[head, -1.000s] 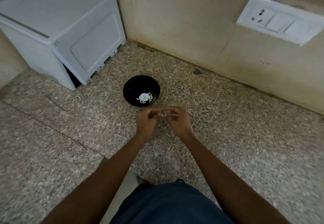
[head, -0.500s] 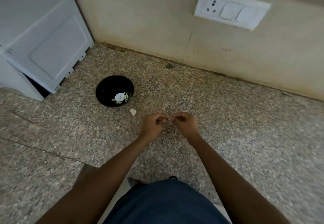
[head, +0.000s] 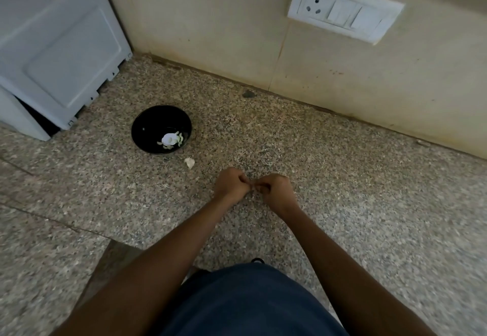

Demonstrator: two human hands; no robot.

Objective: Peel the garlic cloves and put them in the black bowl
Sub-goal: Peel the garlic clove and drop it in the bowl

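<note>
Granite-speckled counter (head: 342, 191) fills the scene, with the black bowl (head: 147, 127) sitting left of centre, just in front of a pale grey appliance (head: 58, 46) at the far left. Inside the bowl, toward its near right side, lie several peeled garlic cloves (head: 170, 139), pale against the dark interior. A small whitish scrap (head: 189, 162), probably shed skin, rests on the counter just beside the bowl's near right edge.

Nearer the camera and right of the bowl, the left hand (head: 230, 184) and right hand (head: 276, 189) meet above the counter, knuckles up and fingers curled inward, their tips pressed together at one spot between them. Whatever they pinch is too small and hidden to make out; judging by the task, it is a garlic clove being stripped of its skin, so the peeling step seems to be in hand.

Once the skin comes free, the next move calls for carrying the bare clove a short way left and far to the bowl and letting it drop among the others, while keeping the loose skin out. A white switch plate (head: 345, 11) sits on the wall at the far right.
</note>
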